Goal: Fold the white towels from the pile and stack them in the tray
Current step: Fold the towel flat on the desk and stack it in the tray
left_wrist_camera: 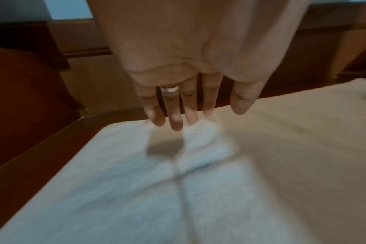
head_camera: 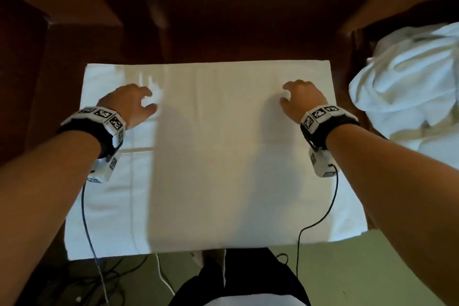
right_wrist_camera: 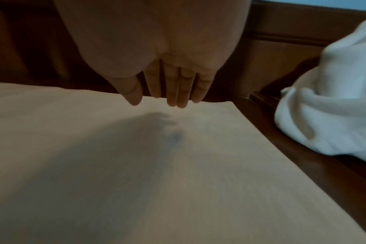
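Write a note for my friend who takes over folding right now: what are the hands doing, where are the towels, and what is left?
Left hand: fingers straight, holding nothing, over the left part of the flat white rectangular towel.
Right hand: same, over its right part.
The towel lies spread on the dark wooden table, near edge hanging over the front.
Crumpled pile of white towels sits to the right.
Done: one towel laid out smooth.
Left: fold it, stack it, then the pile. No tray is in view.

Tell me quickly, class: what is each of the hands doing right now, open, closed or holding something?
Left hand: open, fingers extended over the spread white towel, holding nothing.
Right hand: open, fingers extended over the same towel, holding nothing.
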The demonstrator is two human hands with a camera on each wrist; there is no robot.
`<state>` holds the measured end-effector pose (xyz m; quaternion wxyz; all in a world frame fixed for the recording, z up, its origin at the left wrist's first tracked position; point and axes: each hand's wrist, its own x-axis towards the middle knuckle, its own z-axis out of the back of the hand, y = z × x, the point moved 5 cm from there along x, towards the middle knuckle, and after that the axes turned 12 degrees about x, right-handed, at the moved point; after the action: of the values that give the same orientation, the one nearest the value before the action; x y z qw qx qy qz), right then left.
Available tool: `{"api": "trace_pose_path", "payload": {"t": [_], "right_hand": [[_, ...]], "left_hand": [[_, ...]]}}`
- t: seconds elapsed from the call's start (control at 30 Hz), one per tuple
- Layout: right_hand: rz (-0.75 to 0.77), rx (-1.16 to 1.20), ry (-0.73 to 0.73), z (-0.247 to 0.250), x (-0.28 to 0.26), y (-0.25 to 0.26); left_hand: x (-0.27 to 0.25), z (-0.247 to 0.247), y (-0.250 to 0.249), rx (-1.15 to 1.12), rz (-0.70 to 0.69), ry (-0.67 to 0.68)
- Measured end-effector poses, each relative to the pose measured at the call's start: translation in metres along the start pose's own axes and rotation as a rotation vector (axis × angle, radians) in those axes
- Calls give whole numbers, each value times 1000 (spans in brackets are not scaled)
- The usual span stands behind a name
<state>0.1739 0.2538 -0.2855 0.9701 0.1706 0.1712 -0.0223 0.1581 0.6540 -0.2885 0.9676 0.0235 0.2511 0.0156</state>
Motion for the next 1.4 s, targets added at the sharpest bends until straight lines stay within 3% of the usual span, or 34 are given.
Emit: {"api": "trace_pose_path", "payload": {"t": [0.07, 0.23, 0.4, 0.73, 0.87, 1.07, 1.3, 1.4], "right_hand": [[59, -42, -45, 4, 26, 1], [113, -89, 13, -10, 78, -18], [160, -52, -142, -10, 81, -30], [152, -67, -205, 49, 75, -33], [164, -103, -263, 68, 39, -26], [192, -46, -484, 72, -56, -22], [117, 20, -622, 6, -201, -50], [48, -49, -472, -45, -249, -71]], "left_hand": [[22, 1, 0, 86, -17, -32], [61, -3, 9, 246, 1, -121], [66, 10, -2, 360, -1, -282], [58, 67, -4, 91, -57, -310], [20, 88, -2, 118, -160, -425], [-83, 79, 1, 102, -266, -671], [-197, -26, 8, 282, -250, -735], [-227, -91, 5, 269, -283, -603]]}}
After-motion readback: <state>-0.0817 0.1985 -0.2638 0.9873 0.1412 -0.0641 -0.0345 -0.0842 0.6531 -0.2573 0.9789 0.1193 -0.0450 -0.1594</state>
